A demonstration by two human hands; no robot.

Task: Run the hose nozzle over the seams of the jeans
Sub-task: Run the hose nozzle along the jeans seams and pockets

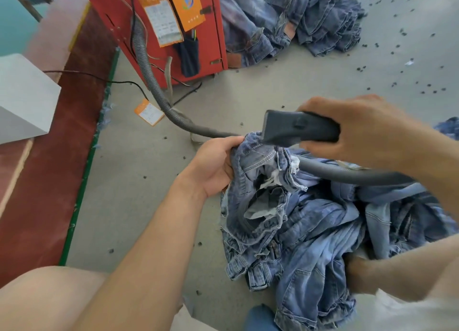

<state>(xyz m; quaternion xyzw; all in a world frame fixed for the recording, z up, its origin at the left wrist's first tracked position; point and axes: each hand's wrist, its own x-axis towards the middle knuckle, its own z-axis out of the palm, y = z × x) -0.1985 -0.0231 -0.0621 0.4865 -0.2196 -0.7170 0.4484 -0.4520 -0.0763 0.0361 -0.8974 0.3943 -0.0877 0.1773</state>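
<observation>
Now my right hand (357, 129) grips the nozzle (298, 129), its mouth touching the jeans (298, 219) seam my left hand (213, 167) pinches up.

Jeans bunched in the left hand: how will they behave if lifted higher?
Likely floppy: the jeans sag in folds below the left hand. Probably heavy for one hand, being thick denim. Likely they won't slip, as the cloth looks rough.

Garment-finishing workshop, by the look of it. Red metal machine cabinet (159, 30) on a bare concrete floor (149, 181), paper work tickets (162, 24) taped to its front, ribbed grey hose (146, 65) running from it, heaped jeans (298, 20) just right of it, thread scraps (409, 82) scattered beyond.
</observation>
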